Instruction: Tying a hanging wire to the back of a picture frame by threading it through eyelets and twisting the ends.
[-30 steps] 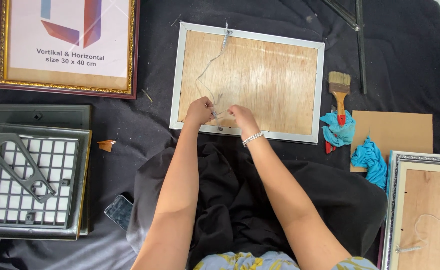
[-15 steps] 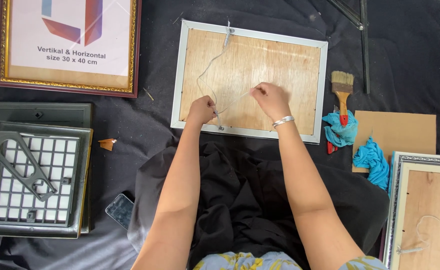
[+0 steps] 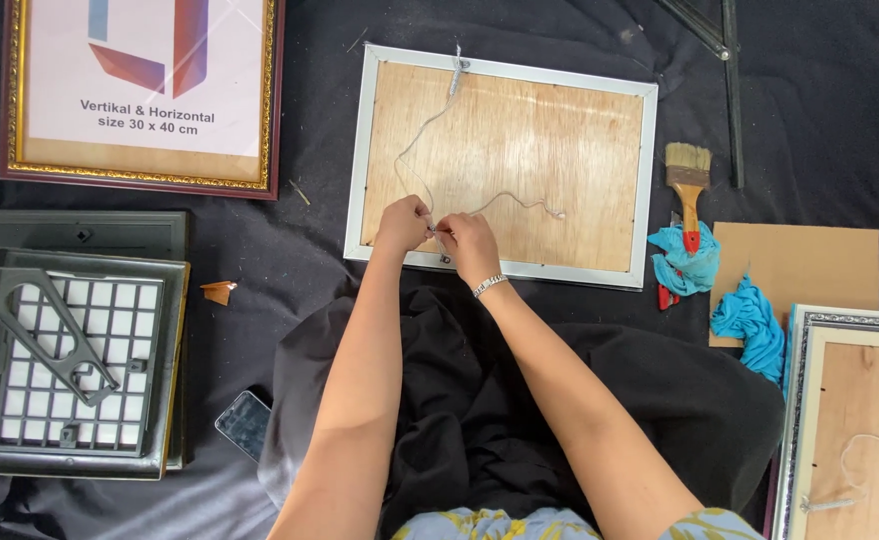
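Note:
A silver picture frame (image 3: 652, 170) lies face down on black cloth, its wooden backing board (image 3: 550, 150) up. A thin white hanging string (image 3: 415, 150) runs from a fitting at the top edge down to the lower edge, with a loose end (image 3: 545, 208) trailing right. My left hand (image 3: 403, 222) and my right hand (image 3: 468, 240) meet at the frame's lower edge, both pinching the string near a small metal fitting (image 3: 444, 258). A bracelet sits on my right wrist.
A gold and maroon frame (image 3: 140, 95) lies upper left, and a stack of dark frames with a stand (image 3: 70, 340) at left. A phone (image 3: 245, 425) lies by my knee. Paintbrush (image 3: 688, 180), blue rags (image 3: 750, 320), cardboard (image 3: 810, 265) and another face-down frame (image 3: 860, 430) lie at right.
My right hand, which had pulled the string up and to the right over the board, has come back down beside my left hand at the frame's lower edge.

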